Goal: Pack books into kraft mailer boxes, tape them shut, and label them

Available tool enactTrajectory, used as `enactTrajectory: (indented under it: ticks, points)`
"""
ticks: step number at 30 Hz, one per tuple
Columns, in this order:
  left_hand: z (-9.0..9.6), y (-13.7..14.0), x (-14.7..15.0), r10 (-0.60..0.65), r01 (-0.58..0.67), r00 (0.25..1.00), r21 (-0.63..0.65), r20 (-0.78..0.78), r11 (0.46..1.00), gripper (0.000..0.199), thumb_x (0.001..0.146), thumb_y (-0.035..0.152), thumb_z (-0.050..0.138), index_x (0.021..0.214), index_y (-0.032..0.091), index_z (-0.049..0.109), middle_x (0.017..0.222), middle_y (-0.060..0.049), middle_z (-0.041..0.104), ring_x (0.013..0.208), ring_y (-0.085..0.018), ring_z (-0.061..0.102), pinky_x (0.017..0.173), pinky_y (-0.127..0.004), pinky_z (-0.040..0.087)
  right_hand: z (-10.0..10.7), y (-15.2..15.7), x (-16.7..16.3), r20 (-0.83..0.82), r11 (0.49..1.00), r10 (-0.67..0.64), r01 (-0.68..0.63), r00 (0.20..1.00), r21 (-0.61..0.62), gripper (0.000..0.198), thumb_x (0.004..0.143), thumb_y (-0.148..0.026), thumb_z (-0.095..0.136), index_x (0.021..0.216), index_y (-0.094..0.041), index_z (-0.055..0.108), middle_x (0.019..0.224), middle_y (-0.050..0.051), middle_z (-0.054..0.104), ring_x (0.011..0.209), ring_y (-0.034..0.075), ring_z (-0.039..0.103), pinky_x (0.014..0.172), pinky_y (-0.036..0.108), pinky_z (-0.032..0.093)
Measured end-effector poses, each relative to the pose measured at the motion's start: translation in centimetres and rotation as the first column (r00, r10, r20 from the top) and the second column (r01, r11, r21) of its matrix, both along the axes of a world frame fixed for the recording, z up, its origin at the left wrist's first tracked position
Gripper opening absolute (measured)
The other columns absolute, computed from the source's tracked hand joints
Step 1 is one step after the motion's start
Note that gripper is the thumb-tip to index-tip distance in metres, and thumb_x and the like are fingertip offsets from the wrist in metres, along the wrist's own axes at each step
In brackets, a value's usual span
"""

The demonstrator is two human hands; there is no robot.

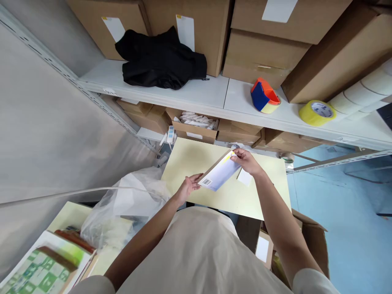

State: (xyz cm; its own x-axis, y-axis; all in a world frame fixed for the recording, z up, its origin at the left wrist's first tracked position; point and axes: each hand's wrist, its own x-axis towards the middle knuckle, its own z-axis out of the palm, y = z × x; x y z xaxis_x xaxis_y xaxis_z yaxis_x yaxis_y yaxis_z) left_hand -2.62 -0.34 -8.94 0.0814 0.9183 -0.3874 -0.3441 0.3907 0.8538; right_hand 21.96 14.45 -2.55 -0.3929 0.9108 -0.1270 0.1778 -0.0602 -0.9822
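Note:
A thin paperback book (221, 173) with a white-to-lilac cover, a barcode near one corner and a yellow patch at the far end is held tilted above the pale yellow table (186, 159). My right hand (247, 161) pinches its far right corner, thumb on top of the cover. At the near left corner my left hand (187, 188) grips the edge, with some fingers partly hidden beneath it. A white slip of paper (245, 177) lies on the tabletop just beyond the book, close to my right wrist.
Above the table runs a white shelf (211, 92) with cardboard boxes, a black garment (165, 59), a tape dispenser (265, 96) and yellow tape (317, 112). Left are a plastic bag (122, 204) and blurred stacked books (45, 265). An open carton (312, 241) stands at lower right.

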Motion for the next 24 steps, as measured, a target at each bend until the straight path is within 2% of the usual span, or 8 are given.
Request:
enactTrajectory:
  ticks: [3, 6, 8, 10, 13, 15, 17, 24]
  points:
    - [0.5, 0.3, 0.3, 0.020, 0.006, 0.974, 0.112, -0.224, 0.994, 0.042, 0.063, 0.046, 0.076, 0.095, 0.020, 0.072, 0.084, -0.006, 0.072, 0.078, -0.020, 0.066, 0.077, -0.031, 0.052, 0.6, 0.4, -1.0, 0.022, 1.000, 0.009, -0.010, 1.000, 0.027, 0.033, 0.062, -0.049, 0.074, 0.077, -0.020, 0.065, 0.072, 0.001, 0.066, 0.064, 0.016, 0.058, 0.058, 0.028, 0.045]
    - [0.6, 0.2, 1.0, 0.085, -0.055, 0.948, 0.105, -0.308, 0.993, 0.032, 0.066, 0.044, 0.074, 0.084, 0.018, 0.074, 0.078, -0.004, 0.071, 0.071, -0.018, 0.065, 0.072, -0.031, 0.054, 1.0, 0.1, -1.0, 0.066, 0.998, -0.009, 0.005, 0.998, 0.068, 0.033, 0.064, -0.048, 0.073, 0.082, -0.021, 0.069, 0.079, 0.002, 0.069, 0.069, 0.017, 0.060, 0.061, 0.029, 0.048]
    - [0.5, -0.1, 1.4, 0.133, -0.117, 0.950, 0.071, -0.283, 0.991, 0.034, 0.067, 0.045, 0.073, 0.086, 0.018, 0.074, 0.080, -0.005, 0.072, 0.073, -0.018, 0.066, 0.073, -0.031, 0.055, 1.0, -0.4, 0.0, 0.130, 0.998, -0.001, -0.007, 0.992, 0.059, 0.033, 0.065, -0.046, 0.074, 0.088, -0.022, 0.072, 0.088, 0.003, 0.071, 0.074, 0.018, 0.061, 0.063, 0.030, 0.049]
    - [0.3, -0.6, 1.6, 0.144, -0.142, 0.960, 0.027, -0.239, 0.990, 0.037, 0.066, 0.046, 0.074, 0.090, 0.017, 0.074, 0.083, -0.005, 0.073, 0.077, -0.019, 0.066, 0.076, -0.032, 0.055, 0.6, -1.1, 1.3, 0.147, 0.999, 0.014, -0.008, 0.989, -0.038, 0.039, 0.064, -0.045, 0.075, 0.096, -0.023, 0.072, 0.091, 0.003, 0.070, 0.073, 0.017, 0.061, 0.062, 0.030, 0.050]
    - [0.4, -1.2, 1.6, 0.117, -0.126, 0.984, -0.065, -0.132, 0.990, 0.043, 0.065, 0.047, 0.076, 0.096, 0.017, 0.073, 0.089, -0.007, 0.073, 0.080, -0.019, 0.067, 0.078, -0.033, 0.055, -0.4, -2.5, 2.6, 0.034, 0.978, -0.109, 0.113, 0.993, -0.176, 0.047, 0.063, -0.046, 0.075, 0.103, -0.021, 0.068, 0.084, 0.002, 0.069, 0.068, 0.015, 0.060, 0.062, 0.031, 0.051]
    - [0.6, -1.5, 1.6, 0.102, -0.107, 0.993, -0.104, -0.054, 0.989, 0.047, 0.065, 0.046, 0.076, 0.102, 0.018, 0.072, 0.096, -0.008, 0.073, 0.082, -0.018, 0.067, 0.080, -0.034, 0.054, -1.1, -3.2, 2.8, -0.035, 0.953, -0.253, 0.242, 0.967, -0.184, 0.048, 0.061, -0.047, 0.077, 0.099, -0.019, 0.067, 0.077, 0.001, 0.067, 0.065, 0.013, 0.059, 0.062, 0.031, 0.051]
    - [0.9, -1.7, 1.6, 0.091, -0.093, 0.996, -0.107, -0.026, 0.990, 0.049, 0.063, 0.043, 0.079, 0.104, 0.018, 0.072, 0.100, -0.008, 0.072, 0.085, -0.018, 0.067, 0.084, -0.035, 0.053, -1.5, -3.7, 2.7, -0.068, 0.932, -0.331, 0.316, 0.941, -0.176, 0.047, 0.059, -0.046, 0.078, 0.095, -0.019, 0.066, 0.073, -0.001, 0.066, 0.062, 0.012, 0.057, 0.061, 0.030, 0.051]
    - [0.8, -2.1, 1.5, 0.072, -0.077, 0.991, -0.045, -0.116, 0.996, 0.048, 0.062, 0.045, 0.078, 0.100, 0.016, 0.072, 0.099, -0.008, 0.072, 0.088, -0.019, 0.066, 0.087, -0.035, 0.052, -1.7, -4.2, 2.9, -0.062, 0.938, -0.326, 0.315, 0.943, -0.142, 0.049, 0.064, -0.047, 0.074, 0.102, -0.017, 0.066, 0.074, 0.001, 0.065, 0.065, 0.013, 0.057, 0.063, 0.032, 0.052]
